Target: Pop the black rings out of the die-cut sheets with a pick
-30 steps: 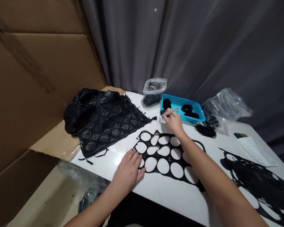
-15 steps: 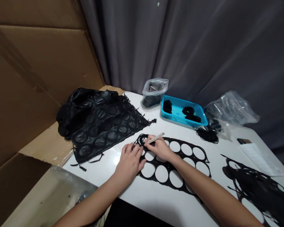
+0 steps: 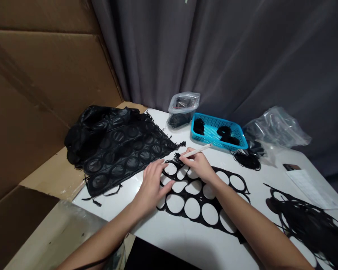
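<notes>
A black sheet with rows of round cut-outs (image 3: 169,203) lies flat on the white table. My left hand (image 3: 150,185) rests on its left end, fingers stretched and thumb apart. In my right hand (image 3: 198,165) is a pale, pen-shaped tool (image 3: 198,150), pinched between thumb and fingers and slanting up to the right. Close by its lower end, at the sheet's top left corner, is a small dark tangle of black strands (image 3: 177,156); whether the tool touches it I cannot tell. My right forearm hides part of the sheet's right side.
At the left lies black fabric with circles and fringe (image 3: 124,150), beside a cardboard box (image 3: 39,90). Farther back are a clear bag (image 3: 183,108), a blue basket (image 3: 210,140) with black coils, and a plastic bag (image 3: 278,129). Black cut-out scraps (image 3: 312,221), paper (image 3: 310,187) and a phone (image 3: 290,167) lie right.
My right hand came back from near the basket to the sheet's upper left corner, then shifted slightly up and right. My left hand moved a little away from it, thumb spreading.
</notes>
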The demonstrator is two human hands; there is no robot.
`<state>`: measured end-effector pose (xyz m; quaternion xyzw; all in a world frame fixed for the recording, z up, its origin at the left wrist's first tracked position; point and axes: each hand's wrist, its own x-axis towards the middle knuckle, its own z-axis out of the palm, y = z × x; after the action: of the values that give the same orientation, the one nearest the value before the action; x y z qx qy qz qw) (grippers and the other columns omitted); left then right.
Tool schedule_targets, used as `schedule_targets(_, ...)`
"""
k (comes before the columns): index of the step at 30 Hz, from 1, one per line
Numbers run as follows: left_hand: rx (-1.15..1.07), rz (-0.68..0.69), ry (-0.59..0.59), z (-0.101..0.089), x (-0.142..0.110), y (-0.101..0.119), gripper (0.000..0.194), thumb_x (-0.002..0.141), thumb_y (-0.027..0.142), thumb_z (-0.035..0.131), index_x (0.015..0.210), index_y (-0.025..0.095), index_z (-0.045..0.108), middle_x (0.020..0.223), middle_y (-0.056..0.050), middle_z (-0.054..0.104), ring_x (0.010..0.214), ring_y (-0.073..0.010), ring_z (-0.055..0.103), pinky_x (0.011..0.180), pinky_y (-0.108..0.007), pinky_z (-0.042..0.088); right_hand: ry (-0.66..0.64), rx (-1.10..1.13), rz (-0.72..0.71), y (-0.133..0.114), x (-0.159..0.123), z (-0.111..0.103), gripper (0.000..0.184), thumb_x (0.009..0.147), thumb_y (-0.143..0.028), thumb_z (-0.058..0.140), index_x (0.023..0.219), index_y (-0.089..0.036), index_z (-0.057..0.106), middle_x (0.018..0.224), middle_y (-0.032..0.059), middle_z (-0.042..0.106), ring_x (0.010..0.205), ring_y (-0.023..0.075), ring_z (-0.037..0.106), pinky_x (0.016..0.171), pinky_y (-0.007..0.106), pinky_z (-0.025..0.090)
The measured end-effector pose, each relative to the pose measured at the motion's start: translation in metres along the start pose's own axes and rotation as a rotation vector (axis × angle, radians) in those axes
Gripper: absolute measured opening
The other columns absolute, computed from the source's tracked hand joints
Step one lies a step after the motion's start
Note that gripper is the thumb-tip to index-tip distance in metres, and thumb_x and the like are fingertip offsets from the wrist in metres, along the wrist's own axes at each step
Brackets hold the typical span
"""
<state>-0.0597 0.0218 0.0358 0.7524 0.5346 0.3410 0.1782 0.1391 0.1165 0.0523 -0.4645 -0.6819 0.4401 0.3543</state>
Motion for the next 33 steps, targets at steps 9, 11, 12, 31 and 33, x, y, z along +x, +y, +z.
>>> schedule_targets(9, -0.835, -0.14, -0.235, -0.023, 0.071, -0.003, 0.057, 0.08, 0.026, 0.077, 0.132, 0.019, 0.056, 0.085, 0.002, 0.06, 0.083, -0.0158, 0.061, 0.084, -0.031, 0.048, -0.143, 0.296, 0.055, -0.037, -0.011, -0.007, 0.032, 0.077, -0.044, 0.074, 0.074, -0.021, 0.052, 0.079, -0.0002, 0.063, 0.073, 0.0156, 0.055, 0.068, 0.028, 0.042)
schedule_targets(11, -0.991, -0.215, -0.232, -0.024, 0.07, -0.001, 0.055, 0.078, 0.025, 0.079, 0.129, 0.019, 0.059, 0.077, 0.005, 0.054, 0.073, -0.0117, 0.058, 0.077, -0.025, 0.047, -0.122, 0.381, 0.084, -0.035, -0.012, -0.01, 0.034, 0.074, -0.042, 0.078, 0.073, -0.02, 0.052, 0.076, -0.0014, 0.061, 0.071, 0.0143, 0.054, 0.068, 0.027, 0.042)
schedule_targets(12, -1.074, -0.253, -0.218, -0.024, 0.068, 0.0, 0.055, 0.077, 0.025, 0.079, 0.128, 0.019, 0.06, 0.075, 0.006, 0.052, 0.071, -0.0107, 0.058, 0.076, -0.024, 0.046, -0.125, 0.449, 0.109, -0.034, -0.013, -0.011, 0.036, 0.072, -0.04, 0.08, 0.071, -0.021, 0.05, 0.074, -0.0021, 0.061, 0.07, 0.0137, 0.054, 0.068, 0.027, 0.043)
schedule_targets(31, -1.477, -0.434, -0.182, -0.029, 0.068, 0.006, 0.069, 0.07, 0.007, 0.061, 0.137, 0.021, 0.051, 0.072, 0.008, 0.051, 0.055, -0.0079, 0.055, 0.062, -0.024, 0.049, -0.447, 1.13, 0.341, -0.008, -0.022, 0.014, 0.042, 0.074, -0.025, 0.085, 0.078, -0.02, 0.044, 0.087, 0.0031, 0.067, 0.079, 0.0124, 0.065, 0.056, 0.016, 0.04)
schedule_targets(33, -1.416, -0.405, -0.189, -0.029, 0.068, 0.004, 0.069, 0.072, 0.007, 0.062, 0.138, 0.022, 0.05, 0.073, 0.008, 0.052, 0.053, -0.0079, 0.055, 0.057, -0.023, 0.047, -0.499, 1.115, 0.355, -0.004, -0.021, 0.012, 0.042, 0.075, -0.025, 0.085, 0.077, -0.019, 0.044, 0.09, 0.0056, 0.067, 0.082, 0.0132, 0.064, 0.057, 0.016, 0.039)
